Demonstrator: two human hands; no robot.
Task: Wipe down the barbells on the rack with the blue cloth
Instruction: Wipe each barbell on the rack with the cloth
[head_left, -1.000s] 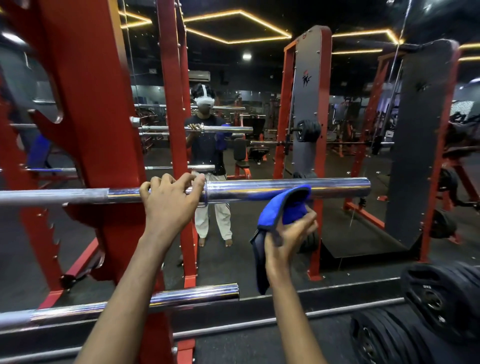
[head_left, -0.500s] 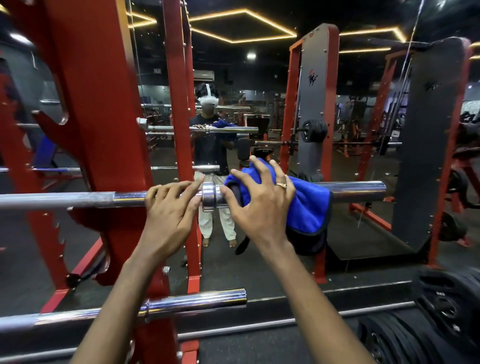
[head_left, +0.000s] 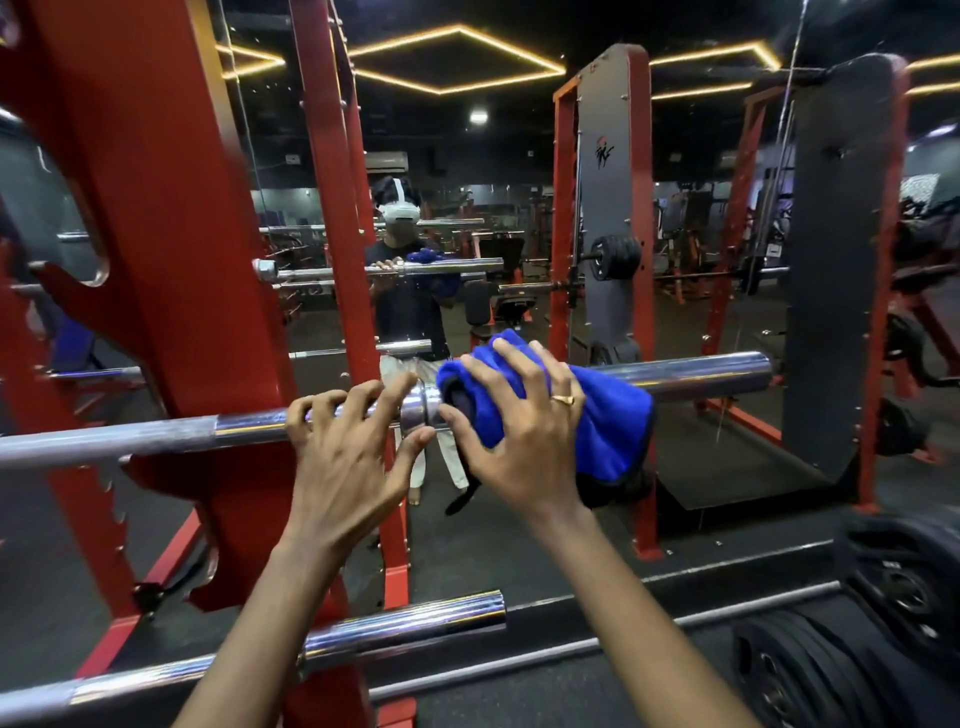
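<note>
A chrome upper barbell (head_left: 696, 373) lies across the red rack (head_left: 156, 218) at chest height. The blue cloth (head_left: 613, 421) is draped over its sleeve just right of the collar. My right hand (head_left: 519, 431) lies on the cloth with fingers spread and curved over it, wrapping cloth and sleeve. My left hand (head_left: 348, 447) curls over the bar shaft just left of the collar, thumb under it. A lower barbell (head_left: 405, 623) rests on the rack below, its sleeve end pointing right.
A wall mirror behind the rack reflects a person holding the same bar. Black weight plates (head_left: 841, 660) are stacked at the lower right. More red and grey rack frames (head_left: 613, 208) stand behind in the reflection.
My right hand lifted the cloth from below the bar, laid it over the sleeve and now wraps it there. My left hand stayed on the shaft by the collar.
</note>
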